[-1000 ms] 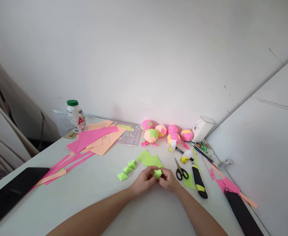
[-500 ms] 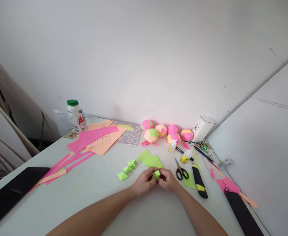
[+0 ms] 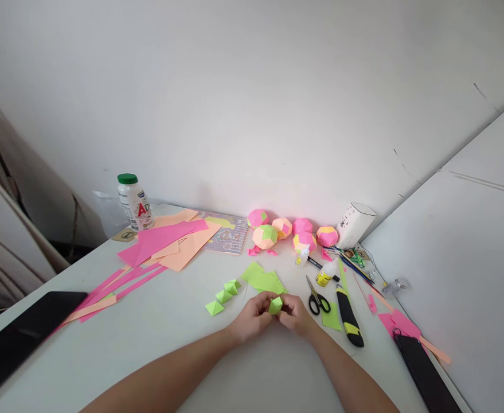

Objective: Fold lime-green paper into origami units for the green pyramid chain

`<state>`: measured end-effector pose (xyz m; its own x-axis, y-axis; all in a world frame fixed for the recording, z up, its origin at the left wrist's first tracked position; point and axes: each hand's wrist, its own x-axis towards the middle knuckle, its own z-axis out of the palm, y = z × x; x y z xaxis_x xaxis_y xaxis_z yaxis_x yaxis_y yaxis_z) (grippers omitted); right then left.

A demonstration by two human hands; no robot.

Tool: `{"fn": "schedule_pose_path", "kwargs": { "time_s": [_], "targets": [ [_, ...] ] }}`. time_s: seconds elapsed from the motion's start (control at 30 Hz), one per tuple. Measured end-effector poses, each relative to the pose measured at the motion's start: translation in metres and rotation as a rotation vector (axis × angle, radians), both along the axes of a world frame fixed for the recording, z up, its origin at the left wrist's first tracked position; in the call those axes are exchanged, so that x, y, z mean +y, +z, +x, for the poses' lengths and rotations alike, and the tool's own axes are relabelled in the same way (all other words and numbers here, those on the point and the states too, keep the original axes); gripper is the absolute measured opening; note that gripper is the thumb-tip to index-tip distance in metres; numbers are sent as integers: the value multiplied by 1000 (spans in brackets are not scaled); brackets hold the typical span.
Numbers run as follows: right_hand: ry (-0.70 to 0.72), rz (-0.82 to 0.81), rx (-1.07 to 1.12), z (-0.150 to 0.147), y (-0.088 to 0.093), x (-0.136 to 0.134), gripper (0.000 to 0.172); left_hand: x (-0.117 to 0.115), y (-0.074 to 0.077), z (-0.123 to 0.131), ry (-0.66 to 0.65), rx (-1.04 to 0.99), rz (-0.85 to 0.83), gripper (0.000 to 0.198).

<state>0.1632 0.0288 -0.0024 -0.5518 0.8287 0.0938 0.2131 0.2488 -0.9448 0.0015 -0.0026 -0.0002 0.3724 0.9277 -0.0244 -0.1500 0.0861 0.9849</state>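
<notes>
Fingers (image 3: pixel 265 322) of left hand (image 3: pixel 248 320) and right hand (image 3: pixel 299 316) pinch folded green paper (image 3: pixel 275 305); scissors (image 3: pixel 316 293) lie close rightward; tabletop (image 3: pixel 252 381) spreads between forearms (image 3: pixel 172 370).

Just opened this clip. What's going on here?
Someone's left hand and right hand hold a small folded green paper piece between them. Similar folded green pieces lie to the left, green sheets just beyond the hands, with scissors and a cutter to the right. Multicoloured paper balls sit farther back.

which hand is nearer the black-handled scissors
Right. The right hand is just left of the scissors; the left hand is farther left, beyond the folded green paper.
</notes>
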Motion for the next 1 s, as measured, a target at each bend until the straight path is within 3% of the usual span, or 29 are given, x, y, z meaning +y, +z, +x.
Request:
{"fn": "schedule_pose_path", "kwargs": {
  "time_s": [0.37, 1.0],
  "targets": [
    [-15, -15, 29, 0, -2, 1, 9, 1, -4, -2, 14, -43, -35, 36],
    [-25, 14, -20, 1, -6, 2, 4, -1, 5, 1, 16, 39, 27, 33]
  ]
}}
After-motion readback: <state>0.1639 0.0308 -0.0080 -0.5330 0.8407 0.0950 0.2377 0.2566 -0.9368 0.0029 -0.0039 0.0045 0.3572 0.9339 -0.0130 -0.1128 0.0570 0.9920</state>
